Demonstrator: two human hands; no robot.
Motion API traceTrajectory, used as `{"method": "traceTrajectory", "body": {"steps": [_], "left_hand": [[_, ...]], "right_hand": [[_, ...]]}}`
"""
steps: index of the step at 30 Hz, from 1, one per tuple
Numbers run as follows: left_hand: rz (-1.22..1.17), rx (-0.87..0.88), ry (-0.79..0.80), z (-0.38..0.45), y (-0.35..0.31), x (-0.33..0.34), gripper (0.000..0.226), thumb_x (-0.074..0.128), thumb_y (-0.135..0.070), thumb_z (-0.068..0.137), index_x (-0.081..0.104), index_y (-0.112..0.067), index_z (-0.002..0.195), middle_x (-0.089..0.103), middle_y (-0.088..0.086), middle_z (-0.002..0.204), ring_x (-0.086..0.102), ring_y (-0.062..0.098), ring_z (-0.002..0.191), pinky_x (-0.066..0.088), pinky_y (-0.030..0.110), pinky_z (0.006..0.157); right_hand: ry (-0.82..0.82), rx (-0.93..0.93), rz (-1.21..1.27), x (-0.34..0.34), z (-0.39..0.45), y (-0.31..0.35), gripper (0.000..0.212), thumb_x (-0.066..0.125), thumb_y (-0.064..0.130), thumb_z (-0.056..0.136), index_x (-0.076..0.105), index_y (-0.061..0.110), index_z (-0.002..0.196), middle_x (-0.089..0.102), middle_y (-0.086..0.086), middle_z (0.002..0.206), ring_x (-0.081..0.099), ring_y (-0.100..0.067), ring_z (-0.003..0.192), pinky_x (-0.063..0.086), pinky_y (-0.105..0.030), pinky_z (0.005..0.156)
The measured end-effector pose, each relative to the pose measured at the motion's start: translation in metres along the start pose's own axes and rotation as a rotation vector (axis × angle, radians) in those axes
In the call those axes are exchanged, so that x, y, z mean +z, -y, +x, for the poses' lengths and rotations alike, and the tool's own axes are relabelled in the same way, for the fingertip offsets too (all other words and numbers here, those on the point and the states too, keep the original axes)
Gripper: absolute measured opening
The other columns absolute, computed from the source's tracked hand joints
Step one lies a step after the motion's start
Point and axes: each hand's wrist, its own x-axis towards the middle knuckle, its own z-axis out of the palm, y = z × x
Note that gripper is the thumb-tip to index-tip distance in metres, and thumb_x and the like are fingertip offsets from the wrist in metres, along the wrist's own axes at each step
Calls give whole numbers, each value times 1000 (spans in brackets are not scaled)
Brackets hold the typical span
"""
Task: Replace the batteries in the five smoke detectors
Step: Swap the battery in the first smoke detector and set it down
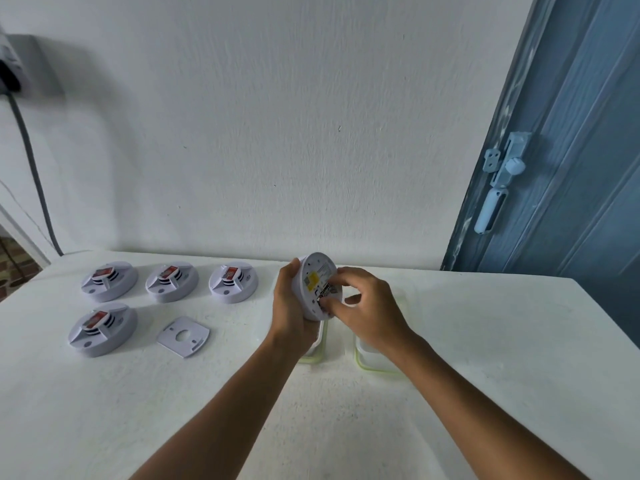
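— Surface? White table (pixel 485 341) against wall.
— Resting on it? Four smoke detectors (pixel 109 280) far left, loose mounting plate (pixel 183 336) beside them, two green-rimmed containers (pixel 375 362) centre.

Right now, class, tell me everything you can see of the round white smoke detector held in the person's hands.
The round white plastic smoke detector is held above the white table, tilted on edge, its back facing the camera. That back shows a yellow label, small holes and an opening at its lower right. The left hand grips its rim; the right hand's fingertips pinch something dark in that opening, too blurred to identify.
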Motion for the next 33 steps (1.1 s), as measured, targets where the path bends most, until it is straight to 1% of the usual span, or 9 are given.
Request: {"method": "traceTrajectory", "body": {"steps": [2, 7, 12, 14, 17, 22, 26, 29, 33], "left_hand": [[-6, -6, -1, 0, 1, 1, 49, 33, -44, 96, 66, -8, 98, 65, 11, 86, 62, 22, 79, 50, 29, 65], [16, -47, -58, 1, -1, 6, 47, 40, -45, 93, 66, -6, 94, 62, 12, 83, 63, 22, 78, 52, 29, 65], [-76, -128, -122, 4, -6, 6, 52, 45, -50, 88, 66, -7, 106, 62, 17, 101, 58, 32, 102, 44, 42, 98], [-117, -149, -121, 5, -9, 6, 49, 44, -48, 87, 67, -6, 97, 61, 16, 93, 59, 30, 92, 45, 39, 88], [-146, -174, -91, 4, -12, 8, 47, 39, -48, 89, 63, -7, 89, 55, 12, 83, 53, 24, 78, 41, 34, 72], [-121, -163, -91, 6, -10, 3, 45, 37, -47, 92, 64, -11, 95, 58, 12, 88, 53, 26, 85, 41, 41, 85], [-128, -155, -127, 9, -10, -7, 40, 40, -46, 93, 64, -14, 96, 57, 12, 92, 52, 27, 89, 38, 44, 92], [-116, -155, -133, 7, -9, -10, 39, 40, -46, 93, 64, -15, 96, 57, 13, 93, 52, 28, 91, 38, 44, 91], [-88, -140, -127, 5, -9, -9, 38, 39, -43, 94, 64, -15, 90, 57, 12, 89, 53, 27, 87, 41, 41, 82]], "right_hand": [[-18, -33, -12, 2, -1, 1, 29, 76, 14, 78, 71, 13, 107, 68, 8, 105, 60, -3, 93, 51, -12, 73], [-57, -128, -156, 10, -4, 1, 19, 65, 15, 79, 69, 8, 96, 70, -3, 89, 65, -17, 75, 56, -36, 66], [-71, -269, -195, 14, -14, -3, 32, 62, 12, 86, 68, 7, 117, 70, -9, 114, 69, -24, 96, 60, -39, 78], [-9, -332, -207, 9, -15, -9, 33, 58, 19, 92, 65, 10, 123, 65, -9, 126, 65, -23, 111, 57, -36, 89], [19, -397, -243, 1, -15, -15, 30, 56, 22, 93, 68, 8, 117, 66, -10, 123, 64, -22, 112, 55, -32, 92], [-204, -77, 127, -12, -4, -12, 15, 59, 16, 93, 67, 8, 103, 67, 4, 89, 62, 1, 82, 47, -12, 70], [-145, 276, -62, -29, 6, -34, 5, 61, 16, 93, 60, 16, 99, 60, 1, 66, 59, -13, 60, 41, -21, 57], [0, 395, -293, -27, 6, -50, 10, 58, 22, 93, 60, 15, 86, 65, -5, 71, 63, -25, 66, 43, -27, 61], [67, 458, -564, -20, 14, -58, 13, 52, 21, 94, 60, 11, 90, 64, -11, 94, 60, -34, 88, 45, -32, 68]]}}
